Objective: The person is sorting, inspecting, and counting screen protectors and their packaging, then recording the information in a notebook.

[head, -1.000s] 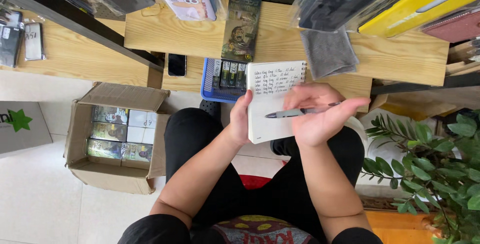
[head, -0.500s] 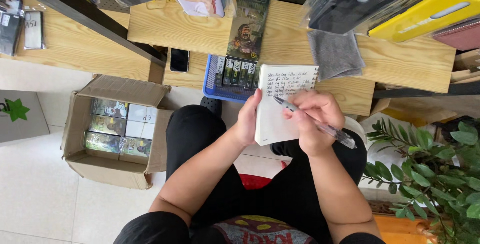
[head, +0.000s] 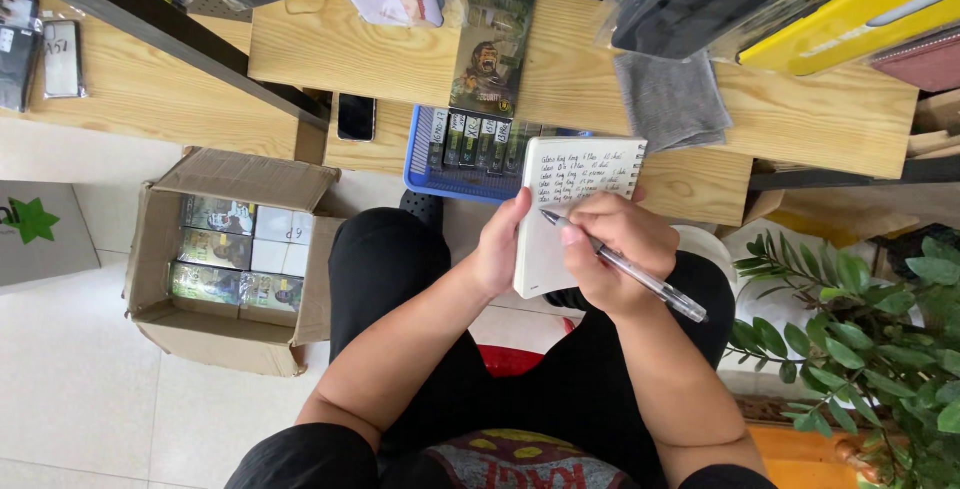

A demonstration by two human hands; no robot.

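A pale tiled floor (head: 80, 399) lies under a wooden bench (head: 800, 119). A cardboard box (head: 230, 259) stands on the floor by the bench's left end, and a blue basket (head: 450, 174) sits at its front edge. Over the lap, the left hand (head: 500, 244) grips a notebook (head: 570, 209); the right hand (head: 615, 249) is closed on a pen (head: 625, 267), its tip on the page.

Wooden bench (head: 400, 59) up top has a grey cloth (head: 668, 99), a black phone (head: 356, 116) lying flat, and a blue plastic basket (head: 428, 164) with small dark boxes standing in a row. On the tiled floor (head: 70, 389) to the left there's an open cardboard box (head: 230, 334) packed with flat boxes. Leafy green plant (head: 860, 339) off on the right, plus bagged phone cases, one yellow (head: 850, 19), hanging overhead.
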